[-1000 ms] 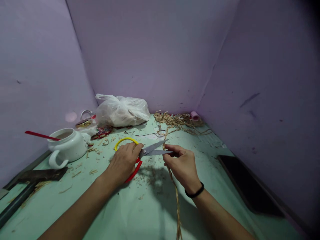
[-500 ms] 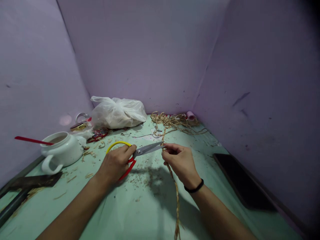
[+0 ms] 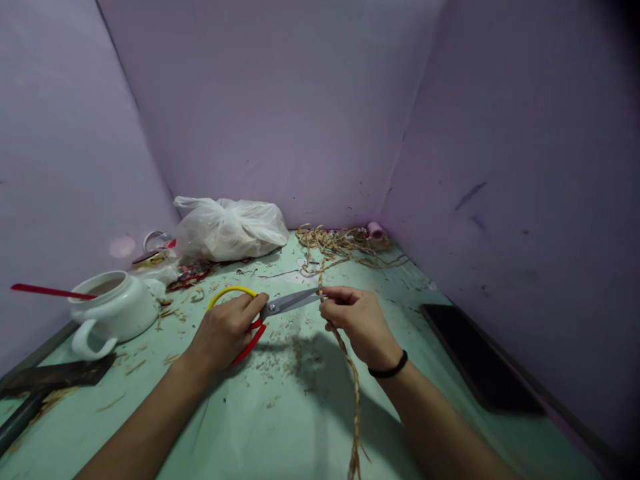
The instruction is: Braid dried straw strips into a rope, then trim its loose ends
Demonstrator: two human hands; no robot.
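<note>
My left hand (image 3: 227, 330) is closed around a pair of scissors (image 3: 287, 304) with one yellow and one red handle loop. The blades point right, slightly parted, and their tips are at a braided straw-coloured cord (image 3: 356, 393). Between thumb and fingers, my right hand (image 3: 360, 323) pinches that cord just beside the blade tips. From the pinch the cord hangs down toward me, ending in a frayed end low in the picture. Its other part runs away toward a tangled heap of cord (image 3: 333, 241) at the back. A black band circles my right wrist.
At left stands a white pot (image 3: 117, 310) with a red stick (image 3: 50, 291) in it, near a dark flat blade-like piece (image 3: 60, 377). A knotted white plastic bag (image 3: 233, 230) lies behind. A black phone-like slab (image 3: 477, 360) lies right; a pink spool (image 3: 375, 231) sits at the back.
The whole view has shifted slightly, so surroundings appear a little further left. Both hands keep their holds, and the scissor tips stay at the cord.
</note>
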